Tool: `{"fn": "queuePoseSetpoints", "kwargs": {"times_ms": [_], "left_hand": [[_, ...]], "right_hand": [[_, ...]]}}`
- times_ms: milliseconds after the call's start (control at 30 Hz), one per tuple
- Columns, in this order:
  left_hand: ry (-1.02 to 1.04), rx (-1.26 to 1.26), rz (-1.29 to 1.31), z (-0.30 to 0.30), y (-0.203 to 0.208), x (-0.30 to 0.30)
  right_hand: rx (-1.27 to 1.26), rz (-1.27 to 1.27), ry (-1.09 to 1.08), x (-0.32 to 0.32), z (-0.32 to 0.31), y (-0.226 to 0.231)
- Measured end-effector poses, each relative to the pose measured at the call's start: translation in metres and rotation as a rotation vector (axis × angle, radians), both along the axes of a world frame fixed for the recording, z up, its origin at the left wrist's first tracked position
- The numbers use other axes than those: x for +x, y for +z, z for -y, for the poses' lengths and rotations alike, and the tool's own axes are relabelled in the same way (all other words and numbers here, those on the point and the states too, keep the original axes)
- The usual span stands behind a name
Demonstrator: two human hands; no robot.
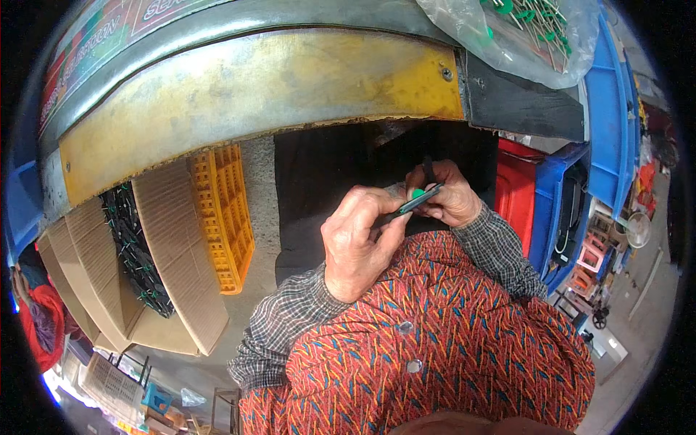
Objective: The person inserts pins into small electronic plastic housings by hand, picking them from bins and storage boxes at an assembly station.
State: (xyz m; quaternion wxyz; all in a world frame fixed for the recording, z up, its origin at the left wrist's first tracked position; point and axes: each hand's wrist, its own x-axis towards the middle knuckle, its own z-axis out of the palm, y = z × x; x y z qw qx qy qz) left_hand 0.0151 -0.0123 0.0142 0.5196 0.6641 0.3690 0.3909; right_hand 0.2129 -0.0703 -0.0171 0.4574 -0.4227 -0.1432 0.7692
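1. Currently, left hand (362,235) pinches the near end of a dark slim strip (419,201); fingers closed, narrow.
2. Right hand (453,197) is curled closed at the strip's far end. Small green disc (417,193) sits against the strip between the hands; can't tell which hand grips it.
3. Strip is held up over a black cloth (308,210), near the desk (261,80) edge. My read: this piece is mid-work, not set down yet.
4. Left: cardboard box (170,268) holds many black pieces (138,254) with green bits, probably done; count unclear. Yellow crate (223,217) beside it.
5. Upper right: clear bag (464,14) of loose green-headed pins (540,29), so likely plenty left.
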Motion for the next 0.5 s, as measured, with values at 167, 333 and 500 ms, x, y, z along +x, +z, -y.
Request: {"fn": "queuePoseSetpoints", "kwargs": {"times_ms": [167,333,500], "left_hand": [[-0.005,0.002,0.020,-0.001,-0.001,0.000],[-0.023,-0.006,0.010,-0.002,-0.007,-0.002],[-0.017,-0.006,-0.016,-0.005,-0.009,0.000]], "right_hand": [[0.124,0.178,0.034,0.001,0.003,-0.011],[-0.015,0.079,0.031,0.002,0.001,-0.009],[-0.038,-0.016,0.031,0.003,-0.002,-0.011]]}}
